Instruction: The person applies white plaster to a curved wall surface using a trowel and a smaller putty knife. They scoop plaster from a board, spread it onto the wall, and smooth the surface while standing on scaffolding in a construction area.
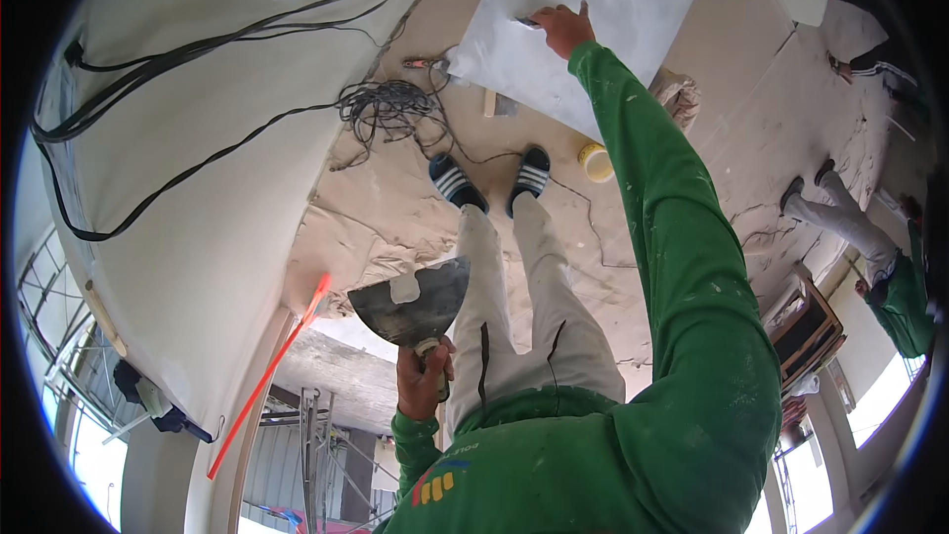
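My left hand (423,382) grips the handle of a wide putty knife (395,309) in front of my left thigh. Its dark blade fans upward and carries a patch of pale filler (404,287). At arm's length, my right hand (565,30) is over a large white panel (613,0), its fingers closed on a thin dark blade (528,22). Most of that tool is hidden by the hand, and its edge seems to meet the panel. Grey, smeared patches show on the panel around the blade.
Black cable (390,114) lies tangled left of my sandals (457,183). A yellow tub (595,162) stands by the panel's near edge, with a crumpled bag (678,99) beyond. The floor sheet (356,237) is wrinkled. Another person (850,218) is at the right.
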Tool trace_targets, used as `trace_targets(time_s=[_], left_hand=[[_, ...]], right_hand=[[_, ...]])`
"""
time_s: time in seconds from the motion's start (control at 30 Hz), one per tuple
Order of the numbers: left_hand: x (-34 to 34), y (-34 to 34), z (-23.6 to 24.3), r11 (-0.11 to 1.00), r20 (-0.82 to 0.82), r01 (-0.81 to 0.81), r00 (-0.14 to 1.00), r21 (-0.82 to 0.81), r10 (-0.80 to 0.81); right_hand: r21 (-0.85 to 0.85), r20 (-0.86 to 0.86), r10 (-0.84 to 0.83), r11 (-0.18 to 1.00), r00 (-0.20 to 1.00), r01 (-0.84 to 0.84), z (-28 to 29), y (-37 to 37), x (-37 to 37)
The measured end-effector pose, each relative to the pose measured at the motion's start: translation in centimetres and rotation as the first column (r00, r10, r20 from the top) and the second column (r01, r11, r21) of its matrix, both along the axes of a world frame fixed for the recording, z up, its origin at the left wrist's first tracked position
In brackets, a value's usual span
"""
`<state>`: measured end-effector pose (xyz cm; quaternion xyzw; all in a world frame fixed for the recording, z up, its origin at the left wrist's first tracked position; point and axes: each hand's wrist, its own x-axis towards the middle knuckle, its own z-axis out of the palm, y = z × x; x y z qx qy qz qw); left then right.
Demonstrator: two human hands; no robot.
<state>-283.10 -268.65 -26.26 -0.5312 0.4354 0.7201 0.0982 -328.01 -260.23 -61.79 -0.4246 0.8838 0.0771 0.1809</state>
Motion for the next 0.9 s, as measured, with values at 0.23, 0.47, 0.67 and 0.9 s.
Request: trace_targets(time_s=[0.23, 0.47, 0.67, 0.9], left_hand=[[-1.4, 0.6, 1.5, 1.000, -0.065, 0.003, 0.998, -0.031, -0.005], [-3.5, 1.9, 5.0, 0.994, -0.151, 0.082, 0.984, -0.069, -0.092], [-7.2, 3.7, 11.4, 0.959, -0.420, 0.257, 0.888, 0.117, -0.186], [-14.5, 6.8, 19.6, 0.617, -0.744, 0.659, 0.646, 0.431, -0.170]], right_hand=[[0.111, 0.155, 0.337, 0.928, 0.929, -0.355, 1.3, 9.6, 4.1], [-0.145, 0.360, -0.198, 0.953, 0.912, 0.264, 5.0, 17.0, 5.2], [-0.408, 0.799, -0.307, 0.354, 0.517, 0.842, 26.4, 19.5, 8.1], [-0.856, 0.507, -0.012, -0.126, 0.862, 0.501, 55.3, 22.0, 16.0]])
